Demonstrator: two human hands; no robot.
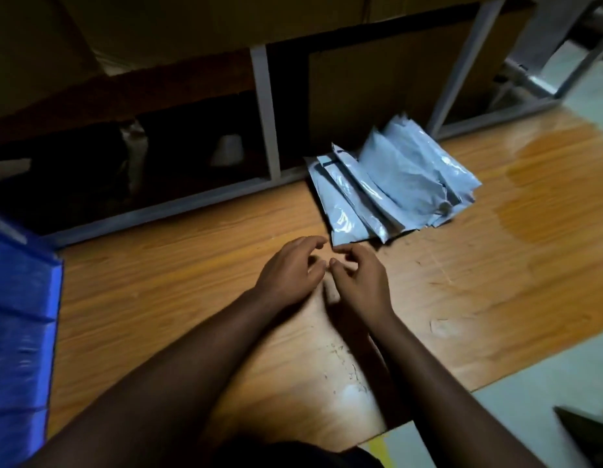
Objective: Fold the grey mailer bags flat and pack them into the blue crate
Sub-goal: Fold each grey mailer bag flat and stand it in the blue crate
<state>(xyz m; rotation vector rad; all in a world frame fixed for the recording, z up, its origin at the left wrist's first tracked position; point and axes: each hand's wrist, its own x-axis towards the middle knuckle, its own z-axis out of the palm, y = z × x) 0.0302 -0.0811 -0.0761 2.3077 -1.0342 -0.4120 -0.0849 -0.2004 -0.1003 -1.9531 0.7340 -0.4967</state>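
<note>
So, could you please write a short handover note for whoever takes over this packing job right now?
Left hand and right hand: both empty, fingers loosely curled, side by side over the wooden board.
Grey mailer bags: loose pile on the board just beyond the hands, against the shelf frame.
Blue crate: far left, contents not visible.
Done: cannot tell.
Left: fold and pack this pile.

One blue crate point(21, 332), perhaps six mailer bags point(391, 190), two hands point(322, 275).
</note>
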